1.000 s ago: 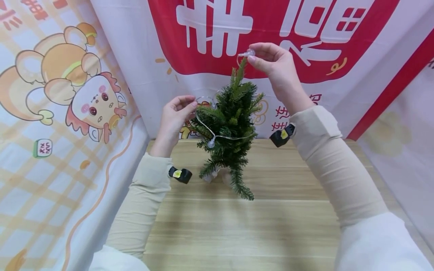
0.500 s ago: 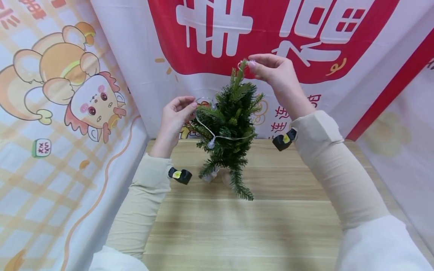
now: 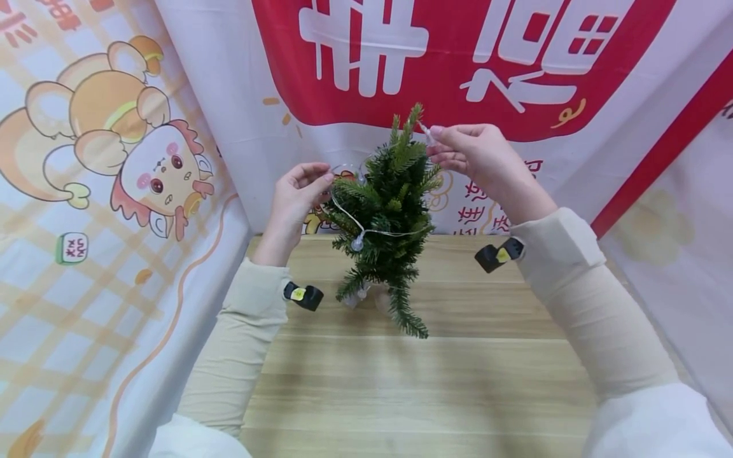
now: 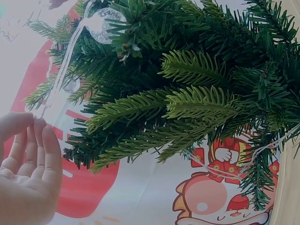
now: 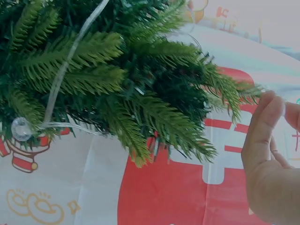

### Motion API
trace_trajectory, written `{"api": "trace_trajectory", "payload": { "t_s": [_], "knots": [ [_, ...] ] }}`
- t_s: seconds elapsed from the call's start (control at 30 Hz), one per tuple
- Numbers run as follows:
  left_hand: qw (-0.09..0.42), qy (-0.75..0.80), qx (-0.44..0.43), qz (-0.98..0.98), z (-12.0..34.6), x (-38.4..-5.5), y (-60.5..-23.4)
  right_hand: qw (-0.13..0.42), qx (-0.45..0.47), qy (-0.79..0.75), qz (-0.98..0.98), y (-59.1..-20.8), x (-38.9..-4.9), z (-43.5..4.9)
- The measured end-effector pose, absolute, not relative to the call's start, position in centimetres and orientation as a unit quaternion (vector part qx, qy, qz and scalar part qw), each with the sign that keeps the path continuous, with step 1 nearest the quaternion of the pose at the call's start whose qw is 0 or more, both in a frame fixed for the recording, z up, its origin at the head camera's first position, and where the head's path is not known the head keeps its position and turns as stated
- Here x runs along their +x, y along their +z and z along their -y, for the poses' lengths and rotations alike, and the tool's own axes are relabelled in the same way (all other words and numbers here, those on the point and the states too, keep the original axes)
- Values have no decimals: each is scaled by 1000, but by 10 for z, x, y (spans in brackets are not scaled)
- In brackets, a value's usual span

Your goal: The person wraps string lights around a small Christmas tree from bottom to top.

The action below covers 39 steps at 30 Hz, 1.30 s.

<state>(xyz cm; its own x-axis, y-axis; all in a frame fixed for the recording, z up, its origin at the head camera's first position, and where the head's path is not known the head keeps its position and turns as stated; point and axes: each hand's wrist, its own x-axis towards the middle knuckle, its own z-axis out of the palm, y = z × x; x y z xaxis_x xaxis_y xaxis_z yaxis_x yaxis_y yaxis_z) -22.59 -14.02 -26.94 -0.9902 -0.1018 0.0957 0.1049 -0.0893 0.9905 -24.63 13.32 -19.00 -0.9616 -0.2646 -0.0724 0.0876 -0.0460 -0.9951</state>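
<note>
A small artificial Christmas tree (image 3: 401,197) stands between my hands, string lights wound around it. One clear bulb (image 3: 357,243) hangs at its front left, on a transparent wire (image 3: 392,233) that crosses the branches. My left hand (image 3: 298,194) pinches the string lights beside the left branches; the left wrist view shows the strand (image 4: 63,70) running from the fingertips up to a round bulb (image 4: 107,26). Just right of the tree's tip, my right hand (image 3: 478,149) pinches another part of the string lights between thumb and fingers. The tree's base is mostly hidden by lower branches.
The tree is on a wooden table (image 3: 412,388). Behind it hangs a white and red printed cloth (image 3: 446,114), close to both hands. A cartoon-printed cloth (image 3: 132,267) lines the left side, and pale cloth (image 3: 676,254) lines the right.
My right hand has come down from above the tree's tip to its right side, bringing the pinched string lights along. The left hand stays in place.
</note>
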Motion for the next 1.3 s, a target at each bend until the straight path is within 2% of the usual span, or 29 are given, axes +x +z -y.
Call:
{"api": "trace_trajectory", "payload": {
  "t_s": [0.27, 0.47, 0.93, 1.3],
  "knots": [
    [71, -739, -2, 670, 142, -226, -271, 94, -94, -606, -784, -199, -241, -131],
    [65, -747, -9, 662, 143, -226, -272, 79, -92, -575, -809, -199, -239, -135],
    [58, -747, -6, 662, 143, -227, -273, 47, -102, -569, -814, -203, -248, -129],
    [47, -756, -8, 652, 144, -226, -274, 71, -72, -654, -750, -202, -252, -130]
  ]
}}
